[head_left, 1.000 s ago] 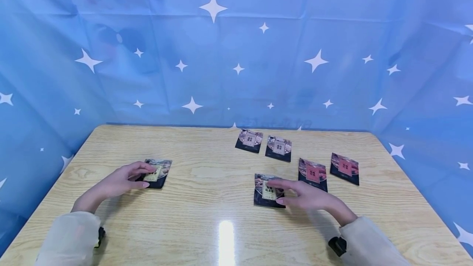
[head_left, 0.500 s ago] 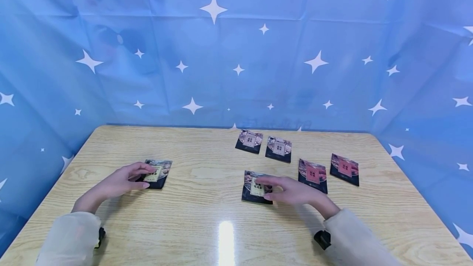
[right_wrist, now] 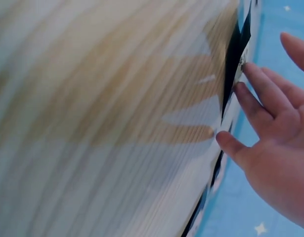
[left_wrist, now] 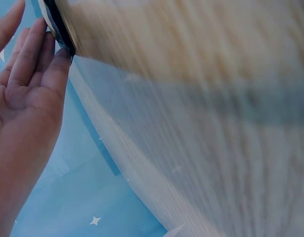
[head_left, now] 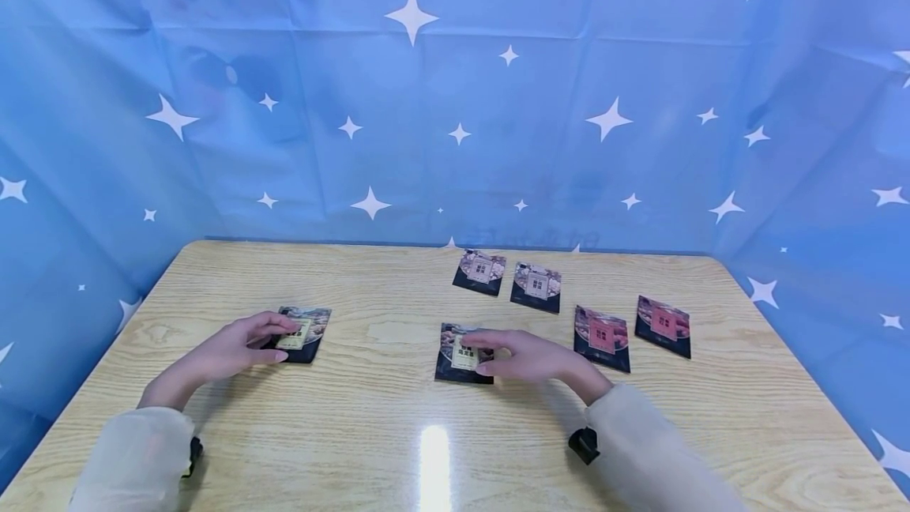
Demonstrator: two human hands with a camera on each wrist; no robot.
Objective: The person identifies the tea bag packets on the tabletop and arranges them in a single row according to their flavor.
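Both hands lie relaxed, gripping nothing: my left hand rests on one yellow-labelled sachet, while my right hand has slid the other yellow-labelled sachet leftward across the wooden tabletop, narrowing the gap between the matching pair.

A bare left hand lies along the frame's left side, fingertips touching a thin, flat, dark packet at upper left. A glossy, pale wood-grain tabletop spans the right; blue star-printed cloth shows lower left.
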